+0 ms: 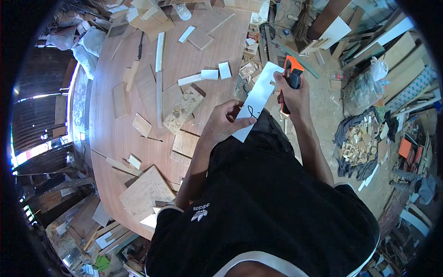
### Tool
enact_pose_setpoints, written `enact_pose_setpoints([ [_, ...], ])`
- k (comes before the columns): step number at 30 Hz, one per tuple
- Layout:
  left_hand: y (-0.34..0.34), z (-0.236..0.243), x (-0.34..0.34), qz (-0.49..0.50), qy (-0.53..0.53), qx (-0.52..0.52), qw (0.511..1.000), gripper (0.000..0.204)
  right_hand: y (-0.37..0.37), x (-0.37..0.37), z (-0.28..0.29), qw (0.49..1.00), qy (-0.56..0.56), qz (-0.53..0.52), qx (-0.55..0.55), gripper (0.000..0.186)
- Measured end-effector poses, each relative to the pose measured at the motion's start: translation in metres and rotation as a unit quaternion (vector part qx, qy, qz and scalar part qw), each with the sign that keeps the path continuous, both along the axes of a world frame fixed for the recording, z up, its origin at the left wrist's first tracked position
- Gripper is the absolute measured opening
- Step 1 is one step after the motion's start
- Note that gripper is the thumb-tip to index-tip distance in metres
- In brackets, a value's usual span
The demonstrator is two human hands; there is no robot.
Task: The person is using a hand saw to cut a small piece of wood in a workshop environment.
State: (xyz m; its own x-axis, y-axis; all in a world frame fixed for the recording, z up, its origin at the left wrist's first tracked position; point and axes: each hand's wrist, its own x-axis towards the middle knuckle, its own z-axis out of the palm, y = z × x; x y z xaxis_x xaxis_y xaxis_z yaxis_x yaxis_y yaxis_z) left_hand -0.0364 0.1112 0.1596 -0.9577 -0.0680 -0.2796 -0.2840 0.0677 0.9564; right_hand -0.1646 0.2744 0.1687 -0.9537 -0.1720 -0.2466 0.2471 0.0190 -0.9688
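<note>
A white board strip (258,94), with a small notch near its upper end and a black curly pen mark lower down, is held at a slant above my lap. My left hand (223,121) grips its lower part, thumb on the front and fingers curled at the edge. My right hand (294,94) is closed around an orange and black handled tool, probably a saw (294,67), beside the board's right edge, its thumb near the notch. Much of the tool is hidden by the board and my hand.
A wooden table (106,106) at my left bears offcuts, white blocks (210,74), a dark slim tool (140,46) and a clear container (182,11). To my right are leaning boards (397,74), a plastic bag (357,94) and a pile of scraps on dark cloth (362,143).
</note>
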Motion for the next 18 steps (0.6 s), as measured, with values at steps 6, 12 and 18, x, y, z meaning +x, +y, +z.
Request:
enact_pose_setpoints([
  [6, -0.004, -0.012, -0.002, 0.029, -0.039, -0.037, 0.998, 0.034, 0.003, 0.000, -0.001, 1.000, -0.005, 0.010, 0.023, 0.030],
  [12, 0.003, 0.005, -0.006, -0.007, -0.017, -0.024, 1.000, 0.029, 0.003, -0.001, -0.003, 1.000, -0.008, 0.011, 0.028, 0.030],
  [18, -0.009, -0.009, 0.001, 0.016, -0.018, 0.030, 0.999, 0.028, -0.002, 0.000, -0.002, 1.000, 0.004, -0.012, 0.025, 0.029],
])
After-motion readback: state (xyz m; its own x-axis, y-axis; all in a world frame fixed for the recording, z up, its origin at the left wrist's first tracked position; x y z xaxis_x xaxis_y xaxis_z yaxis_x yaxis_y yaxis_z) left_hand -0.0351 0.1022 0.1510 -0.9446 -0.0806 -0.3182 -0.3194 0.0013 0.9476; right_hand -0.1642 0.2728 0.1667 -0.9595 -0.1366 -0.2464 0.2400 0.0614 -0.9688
